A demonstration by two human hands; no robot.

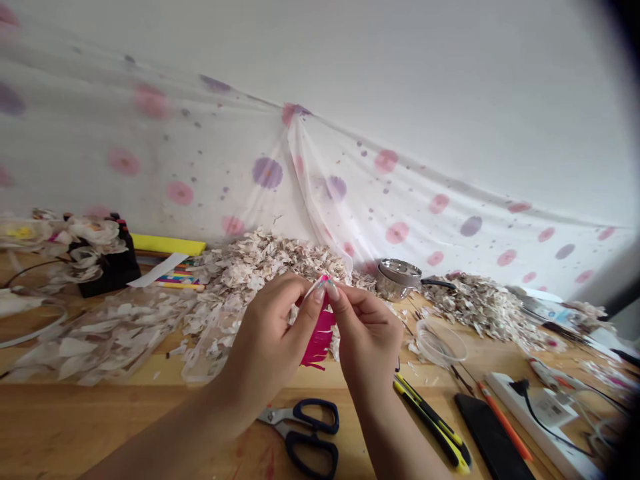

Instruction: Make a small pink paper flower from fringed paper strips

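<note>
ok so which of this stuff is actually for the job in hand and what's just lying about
In use, or likely:
- pink fringed strip, at the left hand and right hand's fingertips
- perhaps the scissors, lying close by

Probably just lying about:
- black phone
- orange pencil or pen
- white power strip

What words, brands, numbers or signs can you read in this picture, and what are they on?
None can be read with certainty.
White plug adapter: any markings are too small to read.
Blue-and-white packet: any print is too blurred to read.
Yellow-and-black cutter: no readable lettering.
Pink fringed piece: no lettering shows.
Spotted sheet: pink and purple patterns, no readable words.
</note>
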